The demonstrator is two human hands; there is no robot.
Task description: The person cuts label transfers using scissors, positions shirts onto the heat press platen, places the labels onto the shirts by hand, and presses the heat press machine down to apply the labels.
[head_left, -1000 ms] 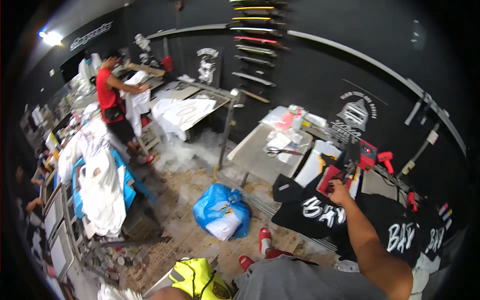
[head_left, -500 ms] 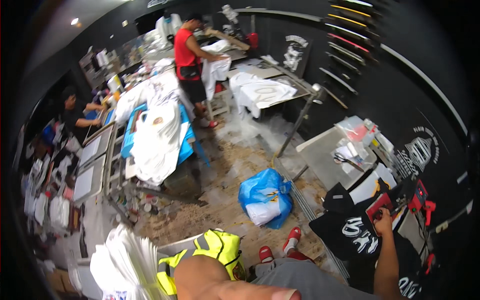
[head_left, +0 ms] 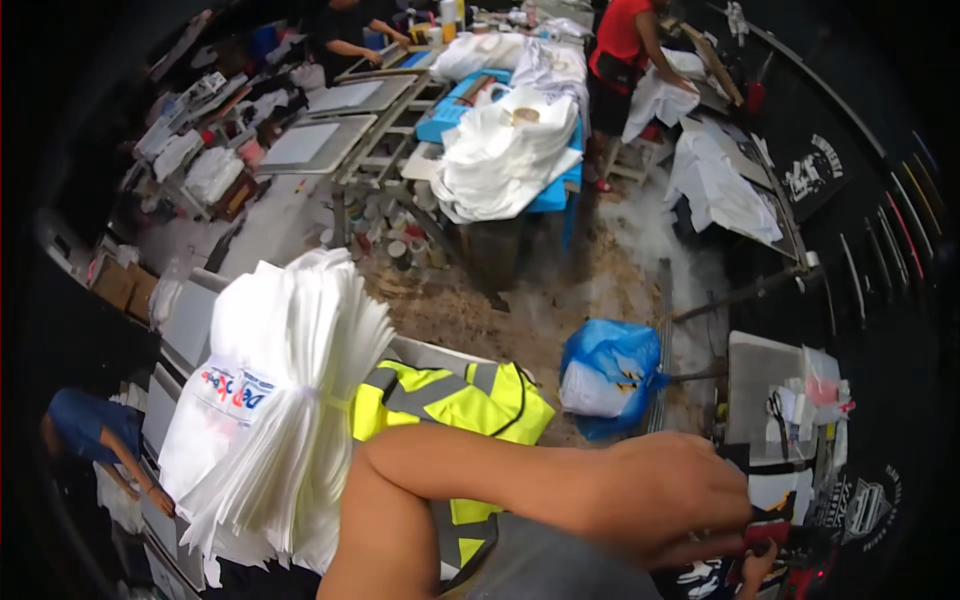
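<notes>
Bundle (head_left: 300,420): white, tied, stood left of me
Vest (head_left: 455,395): yellow, lay beside the bundle
Bag (head_left: 618,372): blue, sat beyond
Left hand (head_left: 660,492): blocked my view; I couldn't tell its grip
Right hand (head_left: 760,568): grasped the red piece (head_left: 768,531), low right

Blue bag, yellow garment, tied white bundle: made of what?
Blue bag: likely thin plastic film, glossy; crinkled, with bright highlights.
Yellow garment: probably synthetic fabric, mostly matte; soft folds, fluorescent colour.
Tied white bundle: matte, many thin floppy layers; looks like cloth or nonwoven, can't say which.
</notes>
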